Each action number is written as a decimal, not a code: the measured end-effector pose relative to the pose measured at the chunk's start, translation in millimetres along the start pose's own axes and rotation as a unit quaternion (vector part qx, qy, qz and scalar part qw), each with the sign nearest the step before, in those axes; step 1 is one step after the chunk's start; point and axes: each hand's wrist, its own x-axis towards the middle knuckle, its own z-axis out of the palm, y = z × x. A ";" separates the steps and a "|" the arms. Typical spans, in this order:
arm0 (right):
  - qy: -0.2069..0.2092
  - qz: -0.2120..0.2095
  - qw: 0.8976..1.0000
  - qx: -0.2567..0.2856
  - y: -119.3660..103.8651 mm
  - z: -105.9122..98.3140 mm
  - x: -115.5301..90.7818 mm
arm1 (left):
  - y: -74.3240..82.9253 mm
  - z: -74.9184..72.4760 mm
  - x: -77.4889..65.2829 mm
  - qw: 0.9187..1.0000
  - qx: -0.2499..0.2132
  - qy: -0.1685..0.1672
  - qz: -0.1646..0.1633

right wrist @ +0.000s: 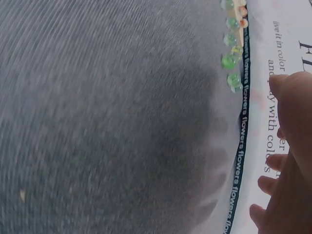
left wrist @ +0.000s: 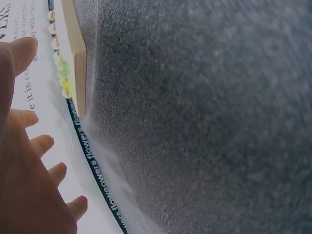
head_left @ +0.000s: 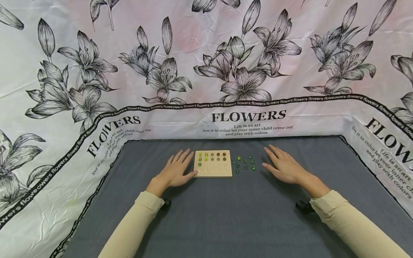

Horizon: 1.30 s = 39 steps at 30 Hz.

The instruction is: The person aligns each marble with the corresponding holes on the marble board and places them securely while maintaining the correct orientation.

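A pale wooden board with rows of shallow holes lies on the dark cloth. Glass marbles fill its two back rows, yellow-green on the left and clear to brownish toward the right; one green marble sits in the third row at the left. Beside the board's left edge is my left hand, fingers spread, thumb near the front left corner; whether it touches cannot be told. My right hand hovers with extended fingers to the right of several loose green marbles. Neither hand holds anything.
Dark grey cloth covers the table. Behind and along both sides rises a white and pink curtain printed with lilies and lettering. A dark wrist strap device shows under the right cuff, another by the left.
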 end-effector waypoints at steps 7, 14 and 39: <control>-0.010 0.019 0.997 0.079 -12.8 -4.7 2.4 | 2.1 1.5 2.2 0.999 -0.030 -0.016 0.001; 0.015 0.011 0.990 0.140 -16.4 -0.3 8.2 | 2.9 2.9 3.5 0.998 -0.046 -0.035 0.004; -0.030 0.025 0.977 0.211 -23.4 14.8 33.2 | 0.4 13.8 8.5 0.993 -0.072 -0.091 0.012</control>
